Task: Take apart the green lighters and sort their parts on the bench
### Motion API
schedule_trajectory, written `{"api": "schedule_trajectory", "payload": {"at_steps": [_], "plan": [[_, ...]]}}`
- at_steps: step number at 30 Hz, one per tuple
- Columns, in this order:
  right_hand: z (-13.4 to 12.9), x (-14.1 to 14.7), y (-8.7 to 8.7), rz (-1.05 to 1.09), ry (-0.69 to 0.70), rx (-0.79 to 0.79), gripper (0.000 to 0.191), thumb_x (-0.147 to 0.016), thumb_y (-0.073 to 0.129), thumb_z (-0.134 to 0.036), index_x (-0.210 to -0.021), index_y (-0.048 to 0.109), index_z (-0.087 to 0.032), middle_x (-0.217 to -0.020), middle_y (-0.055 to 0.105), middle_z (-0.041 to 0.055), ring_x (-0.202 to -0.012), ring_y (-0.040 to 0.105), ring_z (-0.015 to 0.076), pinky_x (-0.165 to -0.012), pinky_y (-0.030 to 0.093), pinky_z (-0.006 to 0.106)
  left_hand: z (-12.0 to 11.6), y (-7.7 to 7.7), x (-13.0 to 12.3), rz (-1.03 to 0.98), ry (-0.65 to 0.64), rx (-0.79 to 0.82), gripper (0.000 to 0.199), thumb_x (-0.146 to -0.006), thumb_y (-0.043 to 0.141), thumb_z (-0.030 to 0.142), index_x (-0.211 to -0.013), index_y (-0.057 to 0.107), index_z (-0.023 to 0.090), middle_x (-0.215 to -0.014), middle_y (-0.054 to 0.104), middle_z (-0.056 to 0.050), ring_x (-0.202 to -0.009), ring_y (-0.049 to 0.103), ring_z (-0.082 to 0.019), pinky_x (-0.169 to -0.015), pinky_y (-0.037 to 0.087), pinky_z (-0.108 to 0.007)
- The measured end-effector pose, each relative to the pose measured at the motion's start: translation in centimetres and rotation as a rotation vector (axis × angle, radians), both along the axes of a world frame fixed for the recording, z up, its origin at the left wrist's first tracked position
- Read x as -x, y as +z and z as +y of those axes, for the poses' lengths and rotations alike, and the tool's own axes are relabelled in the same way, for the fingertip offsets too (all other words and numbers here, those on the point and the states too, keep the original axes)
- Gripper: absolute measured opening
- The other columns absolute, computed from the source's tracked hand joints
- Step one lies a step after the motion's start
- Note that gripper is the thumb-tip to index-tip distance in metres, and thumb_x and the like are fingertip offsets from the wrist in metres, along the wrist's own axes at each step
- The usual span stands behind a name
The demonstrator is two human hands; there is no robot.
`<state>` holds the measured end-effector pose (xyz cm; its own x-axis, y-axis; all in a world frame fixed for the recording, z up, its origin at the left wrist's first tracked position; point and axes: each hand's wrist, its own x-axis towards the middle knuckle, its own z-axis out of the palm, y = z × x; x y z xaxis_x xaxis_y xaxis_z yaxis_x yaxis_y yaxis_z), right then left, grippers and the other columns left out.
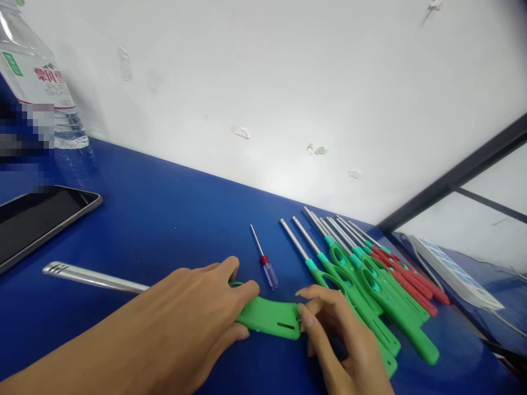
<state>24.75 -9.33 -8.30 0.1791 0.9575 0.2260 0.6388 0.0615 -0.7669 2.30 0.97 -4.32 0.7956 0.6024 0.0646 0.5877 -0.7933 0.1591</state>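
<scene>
My left hand (pixel 193 318) is wrapped round a green long-necked lighter (pixel 269 317), whose metal tube (pixel 96 278) sticks out to the left. The handle end, with a dark slot in it, points right. At that end my right hand (pixel 337 334) pinches with thumb and index finger; something small and dark shows at the fingertips, too small to name. Just beyond my hands lies a small screwdriver (pixel 269 272) with a clear purple and red handle. Right of it, several green lighters (pixel 374 280) and red lighters (pixel 415 277) lie in a pile.
A phone (pixel 45 219) lies at the left on the blue table (pixel 164 203), and a large water bottle (pixel 45 82) stands behind it. A white wall (pixel 255 71) rises at the back. On the right are a black metal frame (pixel 457 178) and a white power strip (pixel 457 274) with cables.
</scene>
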Motion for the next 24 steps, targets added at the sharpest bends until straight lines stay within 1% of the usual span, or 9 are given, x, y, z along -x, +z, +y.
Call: {"api": "schedule_trajectory", "payload": {"at_steps": [3,5,8,11,15,17,19,21,24], "plan": [[0.1,0.8,0.1,0.043,-0.081,0.010,0.023,-0.096,0.053,-0.046,-0.114,0.057,-0.032,-0.071,0.057,-0.0058,-0.053,0.055,0.0132,-0.052,0.047,0.023,0.0,0.2,0.1,0.004,-0.002,0.013,0.032,-0.093,0.053,0.030,-0.123,0.066,0.035,-0.117,0.070,-0.007,-0.087,0.071,-0.028,-0.070,0.055,-0.036],[0.1,1.1,0.2,0.045,-0.093,0.006,0.023,-0.096,0.053,-0.047,-0.113,0.058,-0.031,-0.071,0.057,-0.0058,-0.053,0.054,0.0128,-0.054,0.046,0.023,-0.1,0.2,0.1,-0.001,-0.009,0.007,0.033,-0.094,0.055,0.029,-0.125,0.064,0.036,-0.119,0.069,-0.006,-0.087,0.071,-0.027,-0.071,0.054,-0.035],[0.2,1.1,0.3,0.008,-0.076,0.003,0.024,-0.097,0.052,-0.045,-0.113,0.059,-0.029,-0.070,0.057,-0.0053,-0.053,0.054,0.0125,-0.052,0.044,0.023,-0.3,0.3,0.2,0.006,-0.010,-0.001,0.033,-0.094,0.055,0.032,-0.125,0.064,0.037,-0.117,0.070,-0.006,-0.081,0.071,-0.027,-0.068,0.055,-0.037],[0.4,0.7,0.6,-0.074,-0.015,-0.002,0.023,-0.097,0.055,-0.040,-0.115,0.060,-0.027,-0.069,0.057,-0.0053,-0.051,0.055,0.0115,-0.049,0.045,0.021,-0.3,0.5,0.1,0.040,0.000,0.011,0.033,-0.094,0.054,0.032,-0.125,0.065,0.036,-0.113,0.071,-0.006,-0.073,0.070,-0.026,-0.065,0.055,-0.038],[0.6,0.1,0.8,-0.194,0.040,-0.019,0.023,-0.099,0.053,-0.035,-0.119,0.061,-0.028,-0.069,0.059,-0.0058,-0.051,0.058,0.0107,-0.050,0.048,0.019,0.0,0.7,-0.2,0.067,0.001,0.042,0.034,-0.094,0.056,0.032,-0.127,0.064,0.034,-0.113,0.071,-0.007,-0.076,0.070,-0.026,-0.068,0.056,-0.039],[0.7,-0.1,0.9,-0.252,0.080,-0.024,0.024,-0.099,0.052,-0.033,-0.120,0.062,-0.029,-0.073,0.063,-0.0049,-0.058,0.063,0.0116,-0.057,0.052,0.019,0.1,0.6,-0.2,0.055,-0.001,0.051,0.033,-0.094,0.057,0.033,-0.126,0.065,0.034,-0.114,0.071,-0.007,-0.080,0.071,-0.027,-0.070,0.057,-0.039],[0.7,-0.3,0.9,-0.306,0.107,-0.032,0.024,-0.100,0.051,-0.032,-0.119,0.064,-0.029,-0.080,0.068,-0.0030,-0.072,0.070,0.0136,-0.069,0.056,0.020,0.1,0.3,-0.1,0.039,-0.009,0.056,0.032,-0.094,0.057,0.036,-0.125,0.065,0.035,-0.115,0.071,-0.007,-0.082,0.071,-0.028,-0.070,0.057,-0.041],[0.7,-0.5,0.8,-0.350,0.107,-0.033,0.024,-0.100,0.052,-0.032,-0.118,0.066,-0.030,-0.088,0.072,-0.0009,-0.085,0.072,0.0159,-0.078,0.058,0.022,0.1,-0.1,0.1,0.022,-0.021,0.053,0.032,-0.095,0.054,0.039,-0.126,0.064,0.035,-0.116,0.071,-0.007,-0.087,0.072,-0.030,-0.072,0.058,-0.044],[0.5,-0.7,0.5,-0.407,0.091,-0.034,0.026,-0.099,0.052,-0.034,-0.120,0.068,-0.030,-0.098,0.076,0.0019,-0.095,0.073,0.0196,-0.083,0.059,0.025,0.1,-0.2,0.3,0.021,-0.030,0.053,0.033,-0.098,0.048,0.040,-0.128,0.062,0.036,-0.119,0.071,-0.006,-0.099,0.070,-0.033,-0.077,0.059,-0.050]]}}
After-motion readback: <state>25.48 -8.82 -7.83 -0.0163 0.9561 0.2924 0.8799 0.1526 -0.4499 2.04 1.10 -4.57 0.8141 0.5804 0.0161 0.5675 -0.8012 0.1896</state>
